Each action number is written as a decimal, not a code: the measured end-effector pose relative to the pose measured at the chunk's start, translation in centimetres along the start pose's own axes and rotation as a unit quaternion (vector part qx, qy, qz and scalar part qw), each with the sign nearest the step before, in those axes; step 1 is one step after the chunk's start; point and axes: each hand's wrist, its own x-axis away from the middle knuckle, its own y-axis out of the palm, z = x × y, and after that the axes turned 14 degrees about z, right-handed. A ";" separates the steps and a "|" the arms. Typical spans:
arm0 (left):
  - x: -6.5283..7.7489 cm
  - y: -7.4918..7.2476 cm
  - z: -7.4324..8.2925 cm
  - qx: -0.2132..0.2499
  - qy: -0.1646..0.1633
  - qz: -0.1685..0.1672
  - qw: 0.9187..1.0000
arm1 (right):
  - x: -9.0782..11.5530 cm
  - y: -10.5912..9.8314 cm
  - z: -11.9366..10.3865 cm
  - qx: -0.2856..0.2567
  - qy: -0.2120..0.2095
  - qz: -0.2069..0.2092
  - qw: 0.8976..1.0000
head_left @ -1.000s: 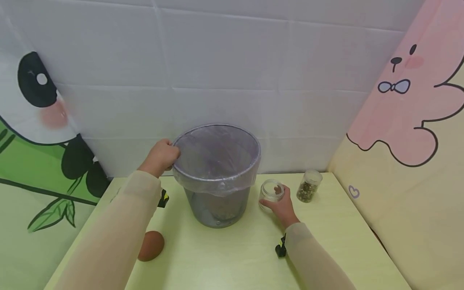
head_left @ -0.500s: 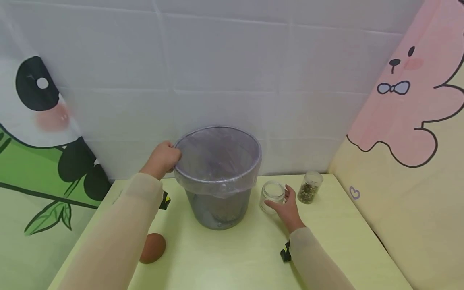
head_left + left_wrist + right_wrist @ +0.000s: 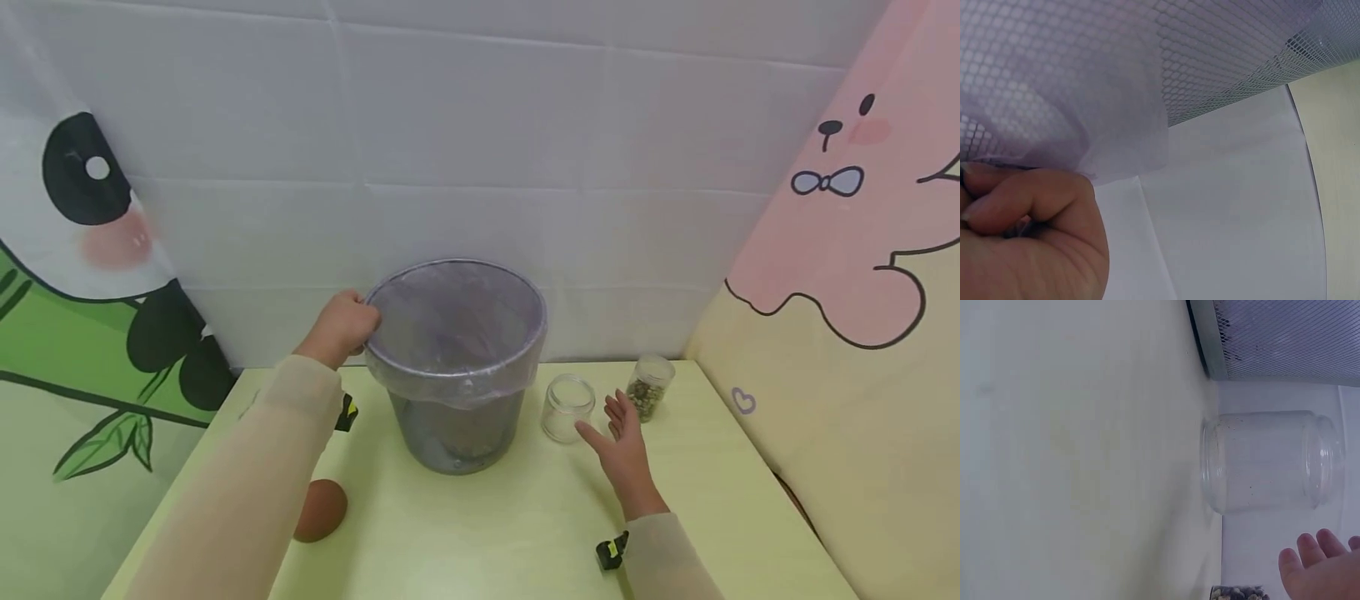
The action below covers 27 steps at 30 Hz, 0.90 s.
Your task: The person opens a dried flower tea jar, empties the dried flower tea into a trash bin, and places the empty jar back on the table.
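A grey mesh wastebasket (image 3: 457, 437) stands upright on the table, lined with a thin translucent bag (image 3: 480, 390) folded over its rim. My left hand (image 3: 341, 327) grips the left side of that rim, fingers curled over the bag; the left wrist view shows the mesh close up. Right of the basket is a clear lidless glass jar (image 3: 567, 408), upright, with no contents visible. My right hand (image 3: 624, 450) is beside the jar, apart from it, fingers spread and holding nothing. Behind the fingertips stands a narrower clear jar (image 3: 649, 387) part-filled with small pebbles (image 3: 1238, 593).
A smooth brown rounded object (image 3: 322, 510) lies front left, partly hidden by my left sleeve (image 3: 240, 492). Pale sheeting (image 3: 480, 150) backs the table (image 3: 450, 542), and printed cloths with cartoon animals close off both sides.
My right hand has let go of the glass jar and moved right, its fingers opening. The jar stays standing where it was. The left hand keeps its grip on the basket rim.
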 end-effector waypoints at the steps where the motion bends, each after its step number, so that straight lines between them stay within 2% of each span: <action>1: -0.1 0.0 0.0 0.002 0.000 0.000 1.000 | 0.3 -0.3 0.0 -0.006 -0.004 0.003 1.000; 6: -0.3 0.2 -0.2 0.006 0.001 0.003 1.000 | 1.4 -1.6 0.1 -0.008 -0.034 0.018 0.999; 11: -0.3 0.2 -0.2 0.002 0.006 0.002 1.000 | 1.5 -3.0 0.0 0.028 -0.047 0.049 0.997; 19: -0.2 0.0 -0.2 0.008 0.009 -0.001 1.000 | 0.4 -4.8 0.1 0.044 -0.021 0.089 0.995; 27: -0.3 0.1 -0.3 0.007 0.007 0.000 1.000 | -0.9 -5.6 0.1 0.036 0.000 0.117 0.993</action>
